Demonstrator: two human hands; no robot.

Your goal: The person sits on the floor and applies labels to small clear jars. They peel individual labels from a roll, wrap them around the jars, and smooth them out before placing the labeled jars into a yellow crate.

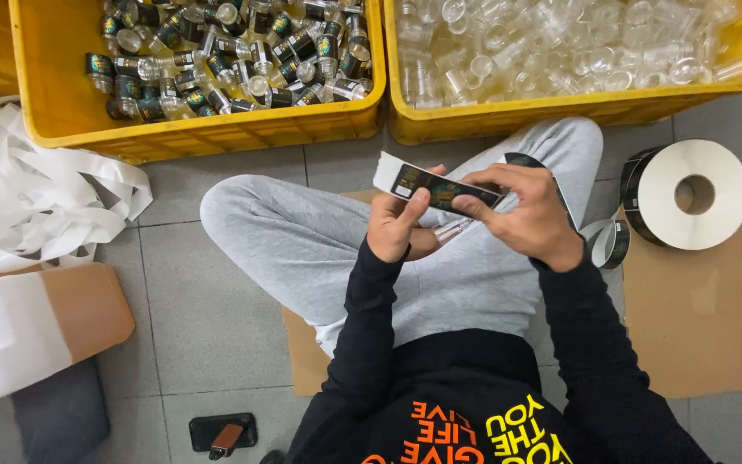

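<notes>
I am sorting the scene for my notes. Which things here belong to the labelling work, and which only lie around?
In use: label strip, left hand, right hand, small clear bottle, label roll, crate of labelled bottles, crate of clear bottles.

Lying about: jug, phone, waste backing paper.

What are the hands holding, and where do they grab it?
Both hands hold a strip of dark labels on white backing. The left hand pinches its lower edge near the left end; the right hand grips the right end. A small clear bottle sits between them.

Yellow crates [216, 133], grey trousers [302, 241], a black sleeve [371, 301] — the label strip [435, 185] dark with gold print on white backing.
</notes>
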